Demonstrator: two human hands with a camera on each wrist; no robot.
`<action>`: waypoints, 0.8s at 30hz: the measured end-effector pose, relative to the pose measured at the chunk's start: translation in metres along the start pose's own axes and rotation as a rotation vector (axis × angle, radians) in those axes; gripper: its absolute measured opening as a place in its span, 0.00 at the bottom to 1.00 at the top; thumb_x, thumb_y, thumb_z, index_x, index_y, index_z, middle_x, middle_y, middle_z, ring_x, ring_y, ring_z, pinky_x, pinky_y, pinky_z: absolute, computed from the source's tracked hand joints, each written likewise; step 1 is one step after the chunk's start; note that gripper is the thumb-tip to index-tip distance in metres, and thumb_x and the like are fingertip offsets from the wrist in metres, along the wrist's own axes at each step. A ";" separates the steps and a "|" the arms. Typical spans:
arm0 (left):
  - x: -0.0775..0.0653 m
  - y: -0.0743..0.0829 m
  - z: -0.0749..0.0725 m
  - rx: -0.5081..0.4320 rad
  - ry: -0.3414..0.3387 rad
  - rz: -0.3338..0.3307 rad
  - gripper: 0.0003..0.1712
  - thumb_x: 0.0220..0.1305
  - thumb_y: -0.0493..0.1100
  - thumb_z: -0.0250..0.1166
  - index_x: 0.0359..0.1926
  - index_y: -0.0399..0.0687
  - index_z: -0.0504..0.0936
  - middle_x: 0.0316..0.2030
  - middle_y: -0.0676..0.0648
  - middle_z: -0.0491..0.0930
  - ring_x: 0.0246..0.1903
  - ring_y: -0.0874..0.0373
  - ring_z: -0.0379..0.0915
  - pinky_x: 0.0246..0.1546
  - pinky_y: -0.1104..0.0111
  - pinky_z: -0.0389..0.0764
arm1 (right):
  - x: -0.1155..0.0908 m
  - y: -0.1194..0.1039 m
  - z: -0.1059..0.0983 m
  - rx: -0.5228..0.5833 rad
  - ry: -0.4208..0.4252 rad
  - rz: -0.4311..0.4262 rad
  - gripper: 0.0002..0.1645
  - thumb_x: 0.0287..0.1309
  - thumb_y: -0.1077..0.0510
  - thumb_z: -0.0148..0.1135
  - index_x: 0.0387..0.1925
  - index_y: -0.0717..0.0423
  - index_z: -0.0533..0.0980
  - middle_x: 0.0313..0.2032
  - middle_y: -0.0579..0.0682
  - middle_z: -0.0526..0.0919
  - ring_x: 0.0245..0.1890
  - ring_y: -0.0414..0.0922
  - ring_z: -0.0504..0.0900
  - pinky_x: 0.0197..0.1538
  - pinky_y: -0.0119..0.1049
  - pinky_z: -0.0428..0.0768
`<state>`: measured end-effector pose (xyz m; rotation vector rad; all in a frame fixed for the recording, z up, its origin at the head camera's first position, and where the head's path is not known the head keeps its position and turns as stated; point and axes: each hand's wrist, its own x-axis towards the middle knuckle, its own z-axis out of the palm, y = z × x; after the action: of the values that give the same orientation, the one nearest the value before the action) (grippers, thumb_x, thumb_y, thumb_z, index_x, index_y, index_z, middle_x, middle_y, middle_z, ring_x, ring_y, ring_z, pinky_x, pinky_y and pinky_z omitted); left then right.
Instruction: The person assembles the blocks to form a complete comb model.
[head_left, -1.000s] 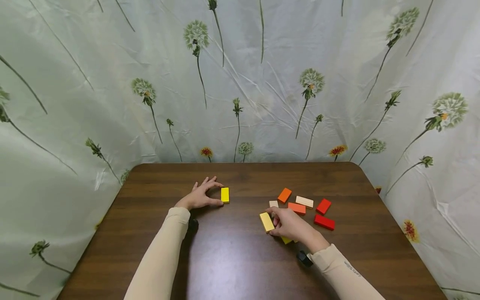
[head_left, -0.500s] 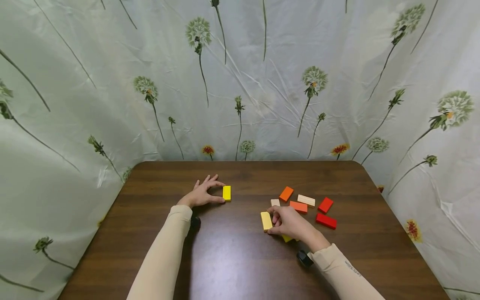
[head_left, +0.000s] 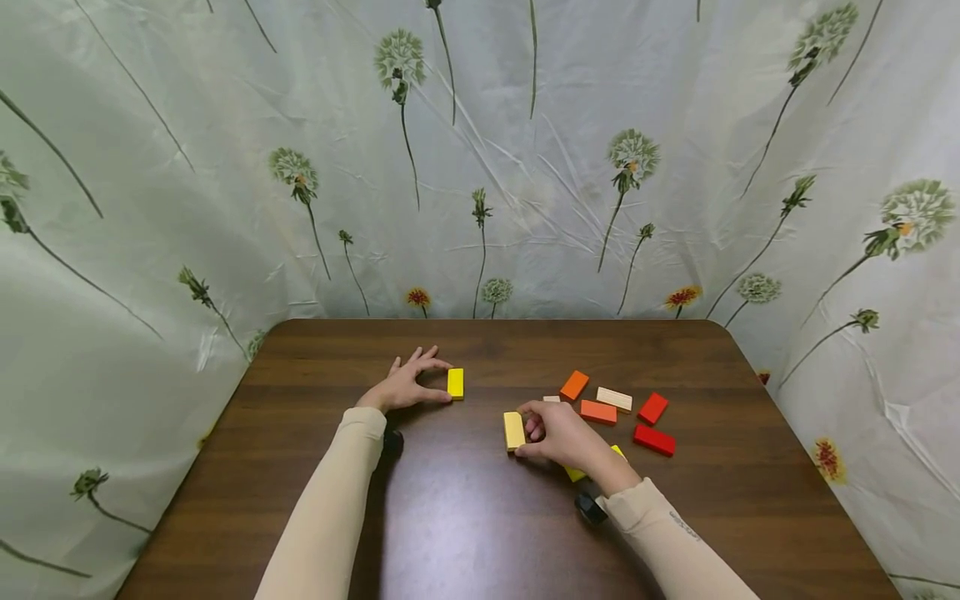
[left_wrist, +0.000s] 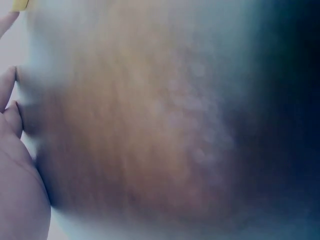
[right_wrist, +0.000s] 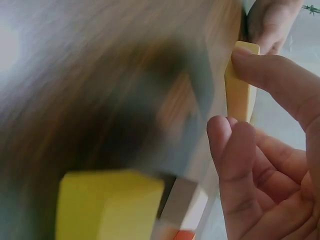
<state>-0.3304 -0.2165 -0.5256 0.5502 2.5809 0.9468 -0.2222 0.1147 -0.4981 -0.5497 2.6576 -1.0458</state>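
My left hand (head_left: 405,385) pinches a bright yellow wooden block (head_left: 456,384) by its two short ends, between thumb and index finger, on the far half of the table. Its other fingers spread out behind. In the left wrist view, only a corner of that yellow block (left_wrist: 20,5) shows at the top left. To the right, my right hand (head_left: 562,435) grips a paler yellow wooden block (head_left: 513,432) by its ends with thumb and index finger. The right wrist view shows this pale yellow block (right_wrist: 239,87) between them, the remaining fingers curled below.
Right of my right hand lie two orange blocks (head_left: 598,412), a natural wood block (head_left: 615,399) and two red blocks (head_left: 654,440). Another natural block (head_left: 551,398) and yellow blocks (head_left: 575,474) are partly hidden by that hand. A floral curtain (head_left: 480,167) hangs behind the brown table (head_left: 450,517).
My right hand has carried the pale yellow block leftward and slightly away from me, nearer the left hand's block. The left hand keeps its place; the head view has shifted slightly.
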 end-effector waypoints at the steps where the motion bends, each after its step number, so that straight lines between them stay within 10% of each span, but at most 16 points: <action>1: 0.000 0.000 0.000 -0.004 0.003 0.001 0.37 0.67 0.61 0.74 0.73 0.60 0.77 0.87 0.40 0.48 0.87 0.35 0.30 0.81 0.32 0.25 | 0.002 -0.002 0.002 -0.004 0.003 0.002 0.33 0.51 0.59 0.86 0.57 0.63 0.82 0.35 0.46 0.83 0.35 0.38 0.79 0.41 0.26 0.80; 24: 0.003 -0.004 0.002 -0.021 0.011 -0.014 0.34 0.69 0.60 0.73 0.72 0.60 0.79 0.87 0.42 0.48 0.87 0.37 0.30 0.82 0.33 0.25 | 0.043 -0.039 0.037 -0.044 0.025 -0.008 0.34 0.52 0.54 0.86 0.59 0.60 0.83 0.38 0.46 0.83 0.39 0.41 0.79 0.48 0.37 0.82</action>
<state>-0.3332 -0.2173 -0.5302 0.5224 2.5778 0.9736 -0.2380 0.0482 -0.5012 -0.5598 2.7087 -1.0047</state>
